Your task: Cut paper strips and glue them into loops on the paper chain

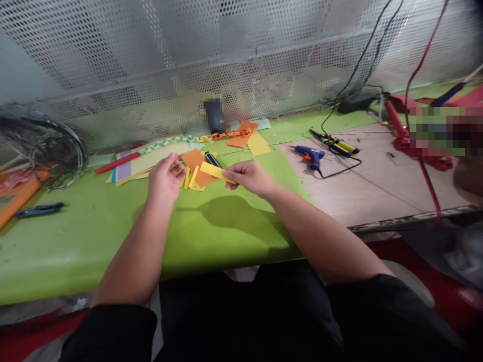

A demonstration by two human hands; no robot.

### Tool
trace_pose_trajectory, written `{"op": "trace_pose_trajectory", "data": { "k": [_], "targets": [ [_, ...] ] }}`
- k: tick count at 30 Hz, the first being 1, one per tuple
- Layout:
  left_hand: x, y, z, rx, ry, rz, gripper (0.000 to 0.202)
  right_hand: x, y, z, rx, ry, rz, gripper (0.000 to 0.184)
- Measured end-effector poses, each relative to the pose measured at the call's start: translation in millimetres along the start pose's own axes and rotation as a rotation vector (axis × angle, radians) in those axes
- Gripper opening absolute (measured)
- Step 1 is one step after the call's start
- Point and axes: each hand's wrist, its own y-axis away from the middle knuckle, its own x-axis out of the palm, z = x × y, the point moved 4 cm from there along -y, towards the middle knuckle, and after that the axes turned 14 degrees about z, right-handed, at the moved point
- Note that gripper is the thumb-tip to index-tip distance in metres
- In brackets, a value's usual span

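Note:
Pinched in my right hand (pixel 249 177) is a flat yellow paper strip (pixel 211 170), held by its right end above the table. My left hand (pixel 165 176) hovers to the left with its fingers curled loosely apart and nothing visible in them. Short yellow strips (pixel 193 177) lie between the hands, beside an orange paper sheet (pixel 194 160). A dark stapler-like tool with a teal edge (pixel 213 160) rests just behind the held strip. Farther back runs a paper chain (pixel 206 138) of pale green, yellow and orange links.
Coloured sheets (pixel 151 163) and a red stick (pixel 117 163) lie at left, near a wire coil (pixel 56 148) and dark pliers (pixel 41 209). To the right are a blue glue gun (pixel 310 155) with its cord and yellow-handled pliers (pixel 341 146). A perforated metal panel (pixel 188 65) stands behind.

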Motion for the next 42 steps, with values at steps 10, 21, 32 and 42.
{"op": "trace_pose_trajectory", "data": {
  "k": [10, 21, 32, 42],
  "targets": [
    [35.0, 31, 40, -0.079, -0.169, 0.591, 0.052, 15, 2, 3, 0.025, -0.271, 0.156, 0.038],
    [30.3, 28, 37, -0.083, -0.183, 0.472, 0.052, 14, 1, 5, -0.062, -0.129, 0.111, 0.046],
    [29.5, 29, 44, -0.151, -0.184, 0.438, 0.047, 5, 2, 4, -0.070, -0.037, -0.104, 0.050],
    [29.1, 31, 30, -0.112, -0.395, 0.495, 0.049, 3, 1, 0, -0.082, -0.152, -0.036, 0.051]
  ]
}}
